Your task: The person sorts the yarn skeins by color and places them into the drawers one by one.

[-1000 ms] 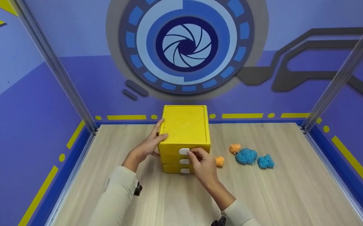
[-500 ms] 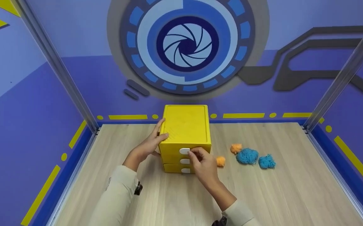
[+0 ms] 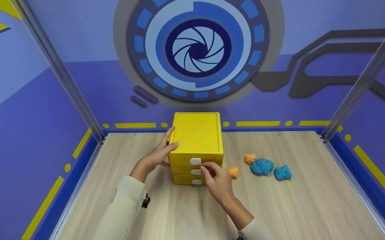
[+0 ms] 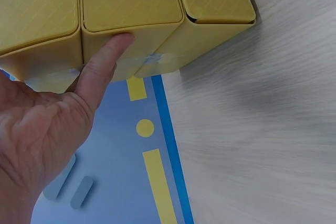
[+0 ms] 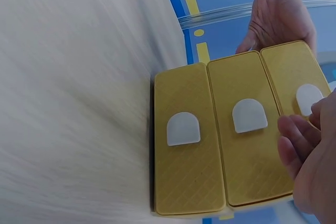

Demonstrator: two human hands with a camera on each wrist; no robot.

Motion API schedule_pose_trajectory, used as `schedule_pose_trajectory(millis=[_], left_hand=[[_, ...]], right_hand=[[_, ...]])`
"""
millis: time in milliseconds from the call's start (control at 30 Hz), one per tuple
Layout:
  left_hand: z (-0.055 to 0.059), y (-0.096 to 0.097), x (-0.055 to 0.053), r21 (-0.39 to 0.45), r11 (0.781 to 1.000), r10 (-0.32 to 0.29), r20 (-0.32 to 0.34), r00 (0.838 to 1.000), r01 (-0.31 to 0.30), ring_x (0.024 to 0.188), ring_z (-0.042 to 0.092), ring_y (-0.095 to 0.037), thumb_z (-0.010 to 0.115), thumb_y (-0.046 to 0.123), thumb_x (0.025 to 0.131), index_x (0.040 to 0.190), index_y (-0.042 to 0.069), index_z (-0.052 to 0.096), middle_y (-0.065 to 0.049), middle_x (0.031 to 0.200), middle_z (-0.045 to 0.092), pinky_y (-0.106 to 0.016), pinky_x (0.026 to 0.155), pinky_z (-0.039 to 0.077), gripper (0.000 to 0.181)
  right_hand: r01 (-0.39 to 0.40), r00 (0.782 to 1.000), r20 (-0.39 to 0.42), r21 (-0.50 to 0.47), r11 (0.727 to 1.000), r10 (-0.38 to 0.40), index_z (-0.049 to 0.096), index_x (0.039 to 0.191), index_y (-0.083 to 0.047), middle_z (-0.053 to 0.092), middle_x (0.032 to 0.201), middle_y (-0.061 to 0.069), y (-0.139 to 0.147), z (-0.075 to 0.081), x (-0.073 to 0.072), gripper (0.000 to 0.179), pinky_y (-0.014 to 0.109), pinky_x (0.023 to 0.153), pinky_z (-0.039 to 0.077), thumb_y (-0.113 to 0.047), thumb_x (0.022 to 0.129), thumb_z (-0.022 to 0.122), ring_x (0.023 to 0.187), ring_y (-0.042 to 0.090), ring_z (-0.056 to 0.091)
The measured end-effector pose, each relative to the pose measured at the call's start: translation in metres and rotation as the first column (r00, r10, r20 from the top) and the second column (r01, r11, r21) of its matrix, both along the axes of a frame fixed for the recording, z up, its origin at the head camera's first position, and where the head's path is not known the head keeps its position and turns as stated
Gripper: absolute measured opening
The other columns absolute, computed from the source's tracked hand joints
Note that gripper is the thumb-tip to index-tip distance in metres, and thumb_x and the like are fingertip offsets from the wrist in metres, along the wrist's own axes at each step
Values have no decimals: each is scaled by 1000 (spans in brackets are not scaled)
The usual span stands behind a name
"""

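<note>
A yellow box of three stacked drawers (image 3: 195,133) stands on the table with all drawer fronts flush. Each front has a white rounded tab; the top tab (image 3: 195,161) and the middle tab (image 3: 196,172) lie closest to my right hand (image 3: 218,180). Its thumb and index tips are bent beside the top tab's lower right corner. In the right wrist view the fingers (image 5: 302,137) overlap that tab's edge, so whether they pinch it is unclear. My left hand (image 3: 155,156) steadies the box's left side, fingers extended, thumb over the top edge. The left wrist view shows one straight finger (image 4: 113,53) against a side.
Right of the box lie two orange yarn balls, one near (image 3: 234,172) and one farther (image 3: 250,158), plus a large blue yarn ball (image 3: 261,166) and a smaller blue one (image 3: 283,172). A patterned back wall (image 3: 252,115) stands behind the wooden table (image 3: 299,206).
My right hand has slid slightly down, from the top tab's right edge to just below it. The drawers and left hand stay where they were.
</note>
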State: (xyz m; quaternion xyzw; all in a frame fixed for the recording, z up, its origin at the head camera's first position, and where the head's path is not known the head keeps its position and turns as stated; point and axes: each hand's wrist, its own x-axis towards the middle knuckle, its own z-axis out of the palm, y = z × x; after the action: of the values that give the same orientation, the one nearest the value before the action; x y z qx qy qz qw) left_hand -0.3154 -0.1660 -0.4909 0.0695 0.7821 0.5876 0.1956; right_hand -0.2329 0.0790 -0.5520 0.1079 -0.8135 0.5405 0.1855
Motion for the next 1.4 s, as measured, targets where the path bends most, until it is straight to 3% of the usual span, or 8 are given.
schedule_pose_trajectory(millis=[400, 633, 900, 1400], left_hand=[[-1, -1, 0, 7, 1000, -2, -12, 1000, 2, 149, 30, -38, 52, 62, 95, 147, 67, 2, 15, 166, -13, -60, 84, 55, 72], [0, -1, 1, 16, 1000, -8, -7, 1000, 9, 148, 31, -39, 52, 60, 96, 147, 67, 1, 15, 166, -13, -61, 84, 55, 72], [-2, -1, 0, 14, 1000, -11, -15, 1000, 11, 149, 29, -39, 52, 61, 96, 147, 67, 2, 16, 166, -13, -62, 83, 55, 71], [-3, -2, 0, 7, 1000, -3, -12, 1000, 3, 150, 27, -37, 51, 62, 96, 146, 68, 2, 17, 166, -11, -62, 84, 54, 70]], right_hand=[[26, 993, 116, 40, 999, -30, 74, 95, -25, 71, 83, -13, 7, -22, 2, 6, 22, 64, 53, -29, 94, 69, 71, 9, 61], [9, 992, 122, 27, 1000, -13, 75, 97, -20, 71, 83, -10, 4, -34, -1, 7, 23, 61, 52, -24, 93, 70, 71, 9, 61], [9, 989, 149, 17, 1000, -11, 74, 100, -18, 74, 87, -6, -3, -39, -3, 8, 22, 60, 53, -21, 93, 71, 68, 8, 62], [59, 982, 183, -38, 997, -51, 75, 92, -19, 71, 77, 0, -12, -44, -9, 5, 23, 57, 52, -19, 93, 71, 64, 11, 62]])
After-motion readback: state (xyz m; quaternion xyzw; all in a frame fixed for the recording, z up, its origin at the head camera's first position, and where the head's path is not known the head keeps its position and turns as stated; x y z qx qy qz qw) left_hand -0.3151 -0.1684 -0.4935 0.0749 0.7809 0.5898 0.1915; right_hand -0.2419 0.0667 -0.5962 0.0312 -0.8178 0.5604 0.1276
